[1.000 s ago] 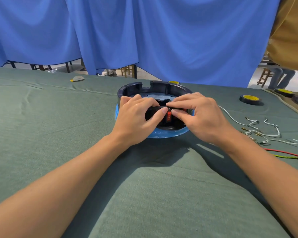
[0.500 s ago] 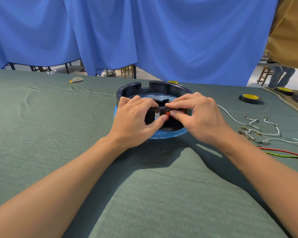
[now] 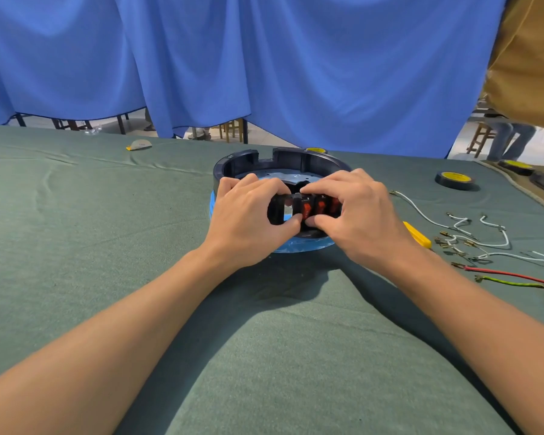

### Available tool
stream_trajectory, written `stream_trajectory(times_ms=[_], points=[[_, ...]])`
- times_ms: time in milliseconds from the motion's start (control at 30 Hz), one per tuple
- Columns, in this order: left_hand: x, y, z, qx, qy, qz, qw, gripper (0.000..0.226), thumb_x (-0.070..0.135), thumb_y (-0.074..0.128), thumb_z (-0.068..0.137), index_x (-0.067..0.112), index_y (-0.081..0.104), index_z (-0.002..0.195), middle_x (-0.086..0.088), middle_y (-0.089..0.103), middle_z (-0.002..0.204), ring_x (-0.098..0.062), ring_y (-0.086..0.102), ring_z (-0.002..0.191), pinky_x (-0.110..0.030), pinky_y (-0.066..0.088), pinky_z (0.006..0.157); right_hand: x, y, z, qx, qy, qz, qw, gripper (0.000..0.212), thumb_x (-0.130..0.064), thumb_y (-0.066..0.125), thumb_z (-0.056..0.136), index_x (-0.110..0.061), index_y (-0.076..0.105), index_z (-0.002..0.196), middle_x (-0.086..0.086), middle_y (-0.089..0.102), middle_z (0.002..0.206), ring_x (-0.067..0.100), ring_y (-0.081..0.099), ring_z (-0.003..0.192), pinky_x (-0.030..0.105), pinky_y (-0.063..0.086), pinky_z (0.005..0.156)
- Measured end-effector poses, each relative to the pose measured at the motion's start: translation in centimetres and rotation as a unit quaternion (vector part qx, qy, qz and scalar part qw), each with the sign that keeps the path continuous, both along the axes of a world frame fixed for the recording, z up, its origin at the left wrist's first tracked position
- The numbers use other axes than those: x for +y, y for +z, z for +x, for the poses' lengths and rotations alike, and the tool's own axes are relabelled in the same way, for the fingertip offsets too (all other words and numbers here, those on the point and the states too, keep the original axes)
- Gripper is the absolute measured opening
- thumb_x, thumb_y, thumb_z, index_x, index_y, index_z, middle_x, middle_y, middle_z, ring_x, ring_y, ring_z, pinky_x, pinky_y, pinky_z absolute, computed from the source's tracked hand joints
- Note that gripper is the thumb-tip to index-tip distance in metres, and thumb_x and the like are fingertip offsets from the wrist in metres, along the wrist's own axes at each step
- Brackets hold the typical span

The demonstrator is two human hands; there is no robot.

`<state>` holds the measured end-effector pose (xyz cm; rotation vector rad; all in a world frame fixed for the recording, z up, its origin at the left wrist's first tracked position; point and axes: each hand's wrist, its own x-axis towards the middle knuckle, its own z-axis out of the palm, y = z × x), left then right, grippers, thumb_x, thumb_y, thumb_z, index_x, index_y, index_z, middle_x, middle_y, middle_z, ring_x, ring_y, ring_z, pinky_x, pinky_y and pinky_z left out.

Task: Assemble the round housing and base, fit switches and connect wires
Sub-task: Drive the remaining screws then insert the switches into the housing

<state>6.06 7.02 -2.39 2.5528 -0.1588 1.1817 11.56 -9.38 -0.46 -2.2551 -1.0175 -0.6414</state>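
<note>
At the near wall of the round housing (image 3: 289,160) (seated on its blue base (image 3: 296,248)), a red switch (image 3: 307,210) is pinched by the right hand (image 3: 358,221) and the wall gripped by the left hand (image 3: 248,221). Three are now exposed, formerly one: fitting is judged advanced. Beyond, wires (image 3: 484,244) lie unconnected.

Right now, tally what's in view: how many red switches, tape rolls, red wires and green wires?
Red switches: 3
Tape rolls: 3
Red wire: 1
Green wire: 1
Total: 8
</note>
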Motion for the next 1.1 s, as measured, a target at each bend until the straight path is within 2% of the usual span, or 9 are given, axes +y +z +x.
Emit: stream_trajectory(times_ms=[200, 300, 400, 433, 533, 633, 767, 933, 1100], points=[[-0.1, -0.1, 0.0, -0.004, 0.005, 0.01, 1.0, 0.034, 0.044, 0.061, 0.078, 0.015, 0.067, 0.092, 0.01, 0.057, 0.078, -0.018, 0.055, 0.08, -0.03, 0.026, 0.082, 0.1, -0.2, -0.4, -0.044, -0.026, -0.022, 0.998, 0.038, -0.019, 0.072, 0.08, -0.022, 0.068, 0.118, -0.001, 0.068, 0.113, 0.023, 0.052, 0.106, 0.048, 0.041, 0.091], [-0.4, -0.2, -0.1, -0.019, 0.011, 0.001, 1.0, 0.042, 0.053, 0.053, 0.085, 0.014, 0.067, 0.091, 0.01, 0.059, 0.079, -0.019, 0.056, 0.079, -0.03, 0.026, 0.083, -0.1, 0.0, -0.3, -0.033, -0.005, -0.028, 0.999, 0.038, -0.02, 0.07, 0.083, -0.021, 0.067, 0.121, -0.002, 0.067, 0.117, 0.021, 0.051, 0.109, 0.045, 0.043, 0.095], [-1.1, -0.2, 0.0, -0.01, 0.049, 0.007, 0.999, 0.049, 0.06, 0.049, 0.089, 0.014, 0.066, 0.09, 0.006, 0.067, 0.082, -0.02, 0.056, 0.082, -0.031, 0.027, 0.087, -1.0, 0.9, -0.2, 0.0, 0.029, -0.038, 0.999, 0.033, -0.02, 0.068, 0.086, -0.022, 0.069, 0.119, -0.005, 0.067, 0.119, 0.015, 0.053, 0.11, 0.024, 0.037, 0.098], [-1.3, -0.3, 0.1, -0.011, 0.057, 0.008, 0.998, 0.047, 0.059, 0.051, 0.09, 0.014, 0.066, 0.089, 0.004, 0.068, 0.082, -0.021, 0.055, 0.082, -0.032, 0.027, 0.086, -1.4, 1.2, -0.3, 0.005, 0.032, -0.035, 0.999, 0.03, -0.019, 0.068, 0.086, -0.022, 0.071, 0.116, -0.005, 0.068, 0.117, 0.015, 0.055, 0.109, 0.019, 0.035, 0.095], [-2.0, -0.2, 0.1, -0.017, 0.07, -0.008, 0.997, 0.046, 0.058, 0.05, 0.089, 0.016, 0.067, 0.087, 0.004, 0.068, 0.08, -0.022, 0.055, 0.082, -0.03, 0.024, 0.085, -3.3, 2.7, -0.2, 0.024, 0.01, -0.012, 1.0, 0.018, -0.018, 0.067, 0.087, -0.021, 0.075, 0.102, -0.007, 0.072, 0.102, 0.008, 0.06, 0.096, 0.018, 0.042, 0.087], [-2.5, -0.3, -0.1, -0.016, 0.067, -0.003, 0.998, 0.048, 0.057, 0.05, 0.09, 0.013, 0.069, 0.09, 0.001, 0.069, 0.082, -0.024, 0.057, 0.086, -0.032, 0.026, 0.089, -6.1, 4.1, 0.0, 0.085, -0.023, -0.029, 0.996, 0.009, -0.023, 0.068, 0.087, -0.024, 0.076, 0.088, -0.01, 0.073, 0.08, 0.006, 0.062, 0.075, 0.005, 0.04, 0.066], [-2.9, -0.6, -0.3, -0.012, 0.056, 0.042, 0.997, 0.047, 0.051, 0.055, 0.091, 0.007, 0.069, 0.099, -0.004, 0.069, 0.089, -0.029, 0.059, 0.091, -0.037, 0.031, 0.093, -10.1, 4.1, 0.0, 0.162, -0.042, -0.146, 0.975, 0.012, -0.028, 0.07, 0.085, -0.029, 0.072, 0.073, -0.01, 0.067, 0.06, 0.002, 0.058, 0.058, 0.006, 0.037, 0.053], [-4.1, -0.8, -0.4, -0.016, 0.09, 0.091, 0.992, 0.042, 0.044, 0.055, 0.093, 0.004, 0.067, 0.1, -0.008, 0.069, 0.09, -0.032, 0.059, 0.09, -0.038, 0.03, 0.091, -13.1, 2.9, -1.1, 0.229, -0.037, -0.209, 0.95, 0.012, -0.045, 0.072, 0.079, -0.034, 0.072, 0.076, -0.021, 0.066, 0.066, -0.005, 0.059, 0.066, 0.011, 0.038, 0.056], [-4.3, -1.0, -0.6, -0.015, 0.112, 0.092, 0.989, 0.041, 0.044, 0.053, 0.095, 0.006, 0.066, 0.104, -0.008, 0.068, 0.095, -0.032, 0.058, 0.094, -0.039, 0.028, 0.092, -13.3, 3.1, -1.7, 0.284, -0.025, -0.286, 0.915, 0.042, -0.063, 0.076, 0.062, -0.04, 0.068, 0.095, -0.027, 0.064, 0.078, -0.007, 0.056, 0.067, 0.02, 0.036, 0.06]])
